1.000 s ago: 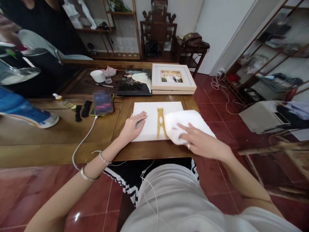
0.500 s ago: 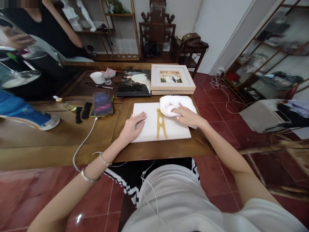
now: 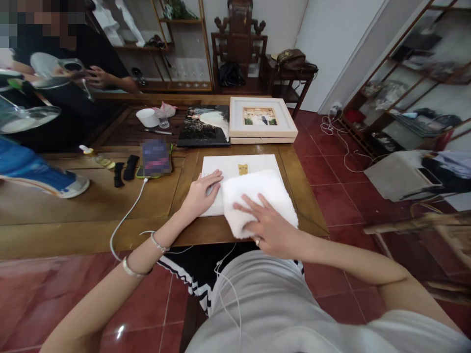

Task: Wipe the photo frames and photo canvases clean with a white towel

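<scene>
A flat white panel [image 3: 211,169] lies at the table's front edge. On its left part rests my left hand [image 3: 204,191], open, palm down with the fingers stretched out. My right hand [image 3: 270,223] has hold of a thick, fluffy white towel [image 3: 259,186], its fingers spread over the top and the thumb side against a fold. The towel covers the panel's right part and hangs over its front edge. Just above the towel shows the top of a yellow figure [image 3: 243,169] on the panel; the rest of it is hidden.
Behind the panel lie a framed photo [image 3: 263,120] and a dark photo print [image 3: 206,125]. Left of it are a phone [image 3: 155,158] on a white cable, two black pieces [image 3: 124,170], a dropper bottle [image 3: 98,158] and a white cup [image 3: 147,117]. Across the table is another person [image 3: 95,63].
My right hand has drawn the towel from the panel's upper right towards me, over most of the yellow figure. My left hand has stayed put. The other person has shifted.
</scene>
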Demonstrator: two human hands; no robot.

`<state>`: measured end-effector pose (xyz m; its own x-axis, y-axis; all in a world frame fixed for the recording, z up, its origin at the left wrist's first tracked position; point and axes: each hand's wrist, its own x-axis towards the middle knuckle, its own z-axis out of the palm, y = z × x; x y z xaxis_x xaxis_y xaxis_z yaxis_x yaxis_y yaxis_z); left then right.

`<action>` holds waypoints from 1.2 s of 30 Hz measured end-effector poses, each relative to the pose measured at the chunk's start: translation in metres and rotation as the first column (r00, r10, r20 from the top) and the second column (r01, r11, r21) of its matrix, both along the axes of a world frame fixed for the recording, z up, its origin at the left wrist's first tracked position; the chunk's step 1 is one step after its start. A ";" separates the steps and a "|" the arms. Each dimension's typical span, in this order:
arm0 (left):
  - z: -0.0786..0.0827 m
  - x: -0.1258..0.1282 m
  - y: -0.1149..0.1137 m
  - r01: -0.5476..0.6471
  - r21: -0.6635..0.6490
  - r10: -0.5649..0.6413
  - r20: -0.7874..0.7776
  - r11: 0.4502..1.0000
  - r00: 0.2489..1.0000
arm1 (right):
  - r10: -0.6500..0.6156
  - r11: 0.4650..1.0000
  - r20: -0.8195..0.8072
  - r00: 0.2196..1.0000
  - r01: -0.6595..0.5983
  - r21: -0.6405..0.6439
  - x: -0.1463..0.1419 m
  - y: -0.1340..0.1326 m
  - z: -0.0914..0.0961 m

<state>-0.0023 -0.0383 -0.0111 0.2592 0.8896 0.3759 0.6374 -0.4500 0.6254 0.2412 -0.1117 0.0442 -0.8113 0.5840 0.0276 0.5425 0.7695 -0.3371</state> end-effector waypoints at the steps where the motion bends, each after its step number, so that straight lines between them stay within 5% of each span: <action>1: 0.000 0.000 0.000 0.004 0.001 -0.004 -0.004 1.000 1.000 | 0.038 0.999 0.012 0.999 -0.038 -0.002 -0.001 -0.004 0.001; 5: 0.000 -0.001 0.000 0.001 -0.003 -0.001 -0.014 1.000 1.000 | 0.070 0.997 -0.024 0.997 -0.068 0.044 -0.001 0.016 0.000; 13: -0.001 -0.001 0.001 -0.005 -0.011 0.005 0.007 1.000 1.000 | -0.104 0.992 -0.068 0.992 0.109 0.063 -0.007 0.126 0.000; 16: 0.000 -0.001 0.000 -0.006 -0.015 0.007 0.011 1.000 1.000 | -0.198 0.978 -0.108 0.974 0.203 0.040 -0.019 0.148 -0.003; 20: 0.000 0.000 0.000 -0.011 -0.019 0.011 0.003 1.000 1.000 | -0.227 0.969 -0.059 0.972 0.232 0.090 -0.031 0.131 -0.008; 24: -0.001 0.000 0.001 -0.008 -0.013 0.008 -0.001 1.000 1.000 | -0.139 0.977 0.085 0.987 0.123 0.176 -0.032 0.070 -0.005; 29: -0.001 -0.001 0.001 0.006 0.003 -0.006 0.005 1.000 1.000 | 0.069 0.991 0.187 0.980 -0.089 0.104 -0.020 0.002 0.016; 32: -0.001 -0.002 0.001 0.018 0.014 -0.018 -0.001 1.000 1.000 | 0.103 0.993 0.159 0.982 -0.111 0.040 -0.014 0.001 0.024; 36: -0.003 -0.002 0.002 -0.001 0.002 0.001 -0.009 1.000 1.000 | -0.023 0.998 0.064 0.998 0.019 0.066 -0.009 0.050 0.014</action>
